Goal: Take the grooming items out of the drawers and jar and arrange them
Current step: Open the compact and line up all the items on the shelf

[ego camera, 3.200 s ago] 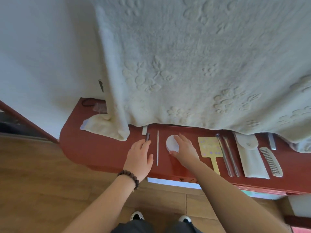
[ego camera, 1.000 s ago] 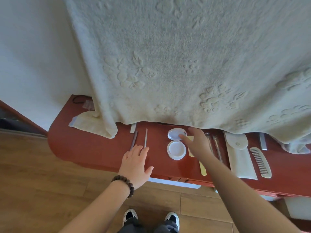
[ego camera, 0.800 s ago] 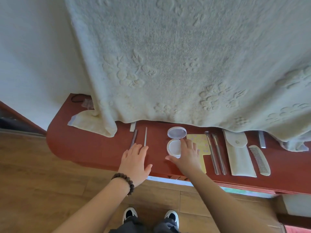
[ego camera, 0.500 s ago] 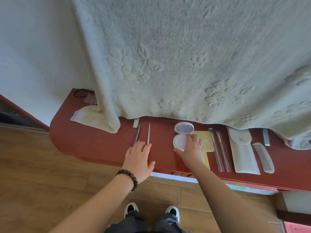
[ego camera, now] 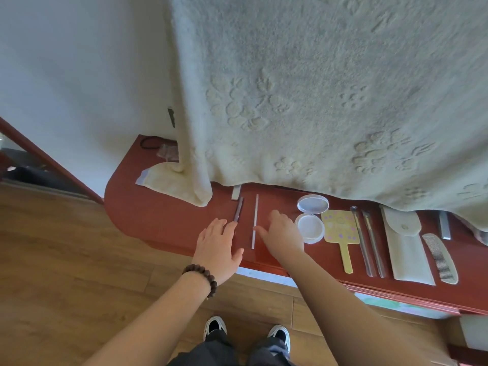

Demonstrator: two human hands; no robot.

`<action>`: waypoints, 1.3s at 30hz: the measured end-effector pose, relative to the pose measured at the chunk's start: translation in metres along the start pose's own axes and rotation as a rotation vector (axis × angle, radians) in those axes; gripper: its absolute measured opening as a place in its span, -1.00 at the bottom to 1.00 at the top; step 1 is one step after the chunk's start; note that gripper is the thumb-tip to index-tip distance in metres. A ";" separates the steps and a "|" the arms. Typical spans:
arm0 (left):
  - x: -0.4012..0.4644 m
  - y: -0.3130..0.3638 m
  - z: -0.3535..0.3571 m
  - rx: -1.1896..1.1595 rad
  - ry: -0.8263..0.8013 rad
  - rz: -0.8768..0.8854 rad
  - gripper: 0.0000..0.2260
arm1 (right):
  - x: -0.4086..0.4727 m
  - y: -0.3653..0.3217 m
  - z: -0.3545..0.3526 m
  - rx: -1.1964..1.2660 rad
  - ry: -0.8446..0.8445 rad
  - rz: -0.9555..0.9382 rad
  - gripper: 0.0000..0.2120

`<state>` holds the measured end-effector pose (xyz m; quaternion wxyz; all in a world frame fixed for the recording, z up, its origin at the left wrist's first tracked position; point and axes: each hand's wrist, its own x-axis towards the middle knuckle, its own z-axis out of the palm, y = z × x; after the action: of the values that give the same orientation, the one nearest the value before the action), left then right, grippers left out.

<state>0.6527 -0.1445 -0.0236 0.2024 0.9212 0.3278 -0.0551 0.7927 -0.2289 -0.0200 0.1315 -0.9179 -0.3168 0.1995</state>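
Observation:
Grooming items lie in a row on the red wooden dresser top [ego camera: 163, 220]. My left hand [ego camera: 217, 247] rests flat, its fingertips at the near end of a dark thin stick [ego camera: 239, 208]. My right hand [ego camera: 284, 235] is spread open, its thumb touching a thin white stick [ego camera: 255, 215]. To its right sits an open round white compact [ego camera: 310, 228] with its clear lid [ego camera: 313, 204] hinged back. Further right lie a yellow hand mirror [ego camera: 340, 228], two thin brushes [ego camera: 368, 241], a cream pouch [ego camera: 406, 247] and a comb [ego camera: 439, 257].
A large cream towel [ego camera: 317, 101] hangs over the back of the dresser, its corner folded on the top at the left. A small metal comb [ego camera: 444, 224] pokes out under it at the right. A black hair tie [ego camera: 149, 142] lies at the far left corner. Wooden floor lies below.
My right hand has left the compact and moved left to the thin white stick. The compact now lies open with its lid back. My left hand stays flat by the dark stick.

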 end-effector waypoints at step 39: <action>0.019 0.041 -0.086 -1.016 -0.043 -0.144 -0.93 | -0.042 -0.019 -0.071 0.696 0.146 -0.093 -0.92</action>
<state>0.6901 -0.1273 0.0640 0.6266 0.6804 0.3717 0.0785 0.7844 -0.2492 0.0615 0.4675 -0.8146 -0.2608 0.2231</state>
